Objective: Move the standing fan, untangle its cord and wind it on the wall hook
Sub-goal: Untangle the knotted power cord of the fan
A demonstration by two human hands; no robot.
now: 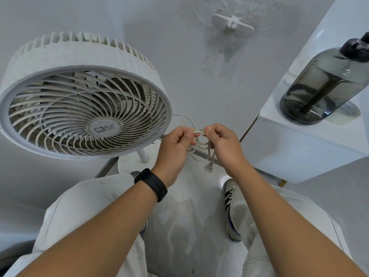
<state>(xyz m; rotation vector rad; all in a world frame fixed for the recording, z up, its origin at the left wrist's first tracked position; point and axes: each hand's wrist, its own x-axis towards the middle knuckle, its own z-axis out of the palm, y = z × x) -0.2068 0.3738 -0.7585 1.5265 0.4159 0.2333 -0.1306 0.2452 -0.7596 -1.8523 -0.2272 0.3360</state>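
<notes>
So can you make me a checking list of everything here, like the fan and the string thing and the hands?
Surface: white cabinet top on the right; pale floor below.
Job's things: standing fan at left, head tilted up toward the camera; white wall hook on the wall above, nothing wound on it.
Clutter: smoky water bottle standing on the cabinet top.
Grippers: left hand and right hand both pinch the tangle.
Cables: cord knotted in loops between the hands, plug dangling below.
Surroundings: patchy white wall; black wristband on the left wrist.
</notes>
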